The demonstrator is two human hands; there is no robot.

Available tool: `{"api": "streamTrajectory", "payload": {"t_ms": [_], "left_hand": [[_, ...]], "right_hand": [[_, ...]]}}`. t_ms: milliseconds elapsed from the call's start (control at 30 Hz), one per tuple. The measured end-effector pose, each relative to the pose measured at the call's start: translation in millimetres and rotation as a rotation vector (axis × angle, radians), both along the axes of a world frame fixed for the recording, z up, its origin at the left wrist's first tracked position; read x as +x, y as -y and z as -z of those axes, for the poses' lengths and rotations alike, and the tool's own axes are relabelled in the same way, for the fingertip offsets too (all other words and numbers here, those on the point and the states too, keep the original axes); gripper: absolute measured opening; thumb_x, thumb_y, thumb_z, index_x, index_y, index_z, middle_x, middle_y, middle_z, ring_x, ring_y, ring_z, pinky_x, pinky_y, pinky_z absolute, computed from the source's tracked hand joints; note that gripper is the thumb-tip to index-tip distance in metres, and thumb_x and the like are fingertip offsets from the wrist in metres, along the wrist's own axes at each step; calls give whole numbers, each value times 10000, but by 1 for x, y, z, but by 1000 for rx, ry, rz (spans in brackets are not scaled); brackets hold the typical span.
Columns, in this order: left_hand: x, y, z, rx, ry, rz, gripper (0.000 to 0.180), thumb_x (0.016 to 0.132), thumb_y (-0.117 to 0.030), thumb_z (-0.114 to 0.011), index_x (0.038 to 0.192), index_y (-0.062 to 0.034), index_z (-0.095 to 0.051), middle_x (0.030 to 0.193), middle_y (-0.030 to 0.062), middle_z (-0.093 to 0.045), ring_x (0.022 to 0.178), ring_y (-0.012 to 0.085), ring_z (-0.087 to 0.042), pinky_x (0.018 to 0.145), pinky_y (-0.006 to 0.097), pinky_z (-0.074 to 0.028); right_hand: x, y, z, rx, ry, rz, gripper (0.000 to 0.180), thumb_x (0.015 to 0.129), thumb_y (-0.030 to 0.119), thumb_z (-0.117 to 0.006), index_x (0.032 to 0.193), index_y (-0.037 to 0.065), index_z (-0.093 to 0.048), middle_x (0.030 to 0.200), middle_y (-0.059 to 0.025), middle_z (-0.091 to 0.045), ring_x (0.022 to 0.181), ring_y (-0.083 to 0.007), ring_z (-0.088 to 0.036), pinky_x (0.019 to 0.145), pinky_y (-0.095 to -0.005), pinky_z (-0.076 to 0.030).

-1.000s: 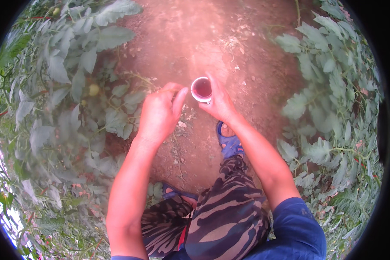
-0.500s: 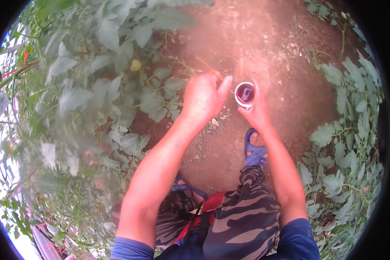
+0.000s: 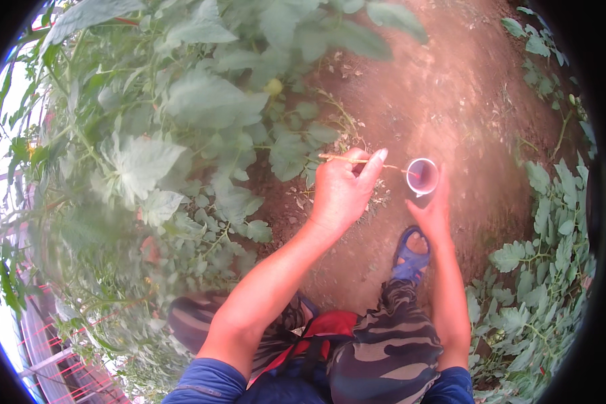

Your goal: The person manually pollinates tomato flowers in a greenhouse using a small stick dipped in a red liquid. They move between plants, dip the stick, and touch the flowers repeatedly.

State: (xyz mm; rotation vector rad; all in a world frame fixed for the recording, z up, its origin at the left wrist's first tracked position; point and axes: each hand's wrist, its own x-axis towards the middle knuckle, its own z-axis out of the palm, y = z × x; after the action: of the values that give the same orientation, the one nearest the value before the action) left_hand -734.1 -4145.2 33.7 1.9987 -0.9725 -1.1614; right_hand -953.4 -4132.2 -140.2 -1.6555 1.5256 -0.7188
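Observation:
Between the thumb and fingers of my left hand (image 3: 342, 193) is a thin tan stick (image 3: 335, 158), held almost level. Its slimmer end points right and reaches the mouth of a small white cup (image 3: 421, 192). My right hand (image 3: 435, 210) is wrapped round the cup's right and near side. Pinkish-purple colour shows inside the cup, with a small reddish spot. I cannot tell whether the stick's tip touches the contents. Both hands are over the bare soil path (image 3: 384, 262).
Dense leafy plants (image 3: 215, 101) crowd the left, with one small pale yellow-green fruit (image 3: 273, 87) among them. More leafy plants (image 3: 525, 276) line the right. My sandalled foot (image 3: 411, 254) and camouflage-trousered knee (image 3: 387, 353) are below the hands.
In the picture, both hands sit farther right and lower, as do the plants. The stick has turned nearly level, its tip at the cup. The dark red liquid seen earlier no longer shows as clearly.

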Motion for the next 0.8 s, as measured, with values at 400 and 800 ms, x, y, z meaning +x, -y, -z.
{"api": "streamTrajectory", "payload": {"t_ms": [400,800], "left_hand": [[45,-177,-87,-241,-372,-389,288,1085,-263,-614,1095,23,-648,959,133,-756,759,158,-727,697,279,-590],[114,-303,-148,-611,-143,-808,311,1120,-231,-522,1157,70,-591,1004,210,-734,807,227,-747,751,323,-613]], "right_hand": [[-17,-29,-198,52,352,122,447,998,49,-639,1429,-35,-553,1330,-147,-664,1251,-243,-636,1110,-378,-473],[247,-240,-484,1671,1415,-1383,327,1059,214,-627,1293,-13,-604,1103,-107,-690,1027,-167,-681,871,-310,-564]]}}
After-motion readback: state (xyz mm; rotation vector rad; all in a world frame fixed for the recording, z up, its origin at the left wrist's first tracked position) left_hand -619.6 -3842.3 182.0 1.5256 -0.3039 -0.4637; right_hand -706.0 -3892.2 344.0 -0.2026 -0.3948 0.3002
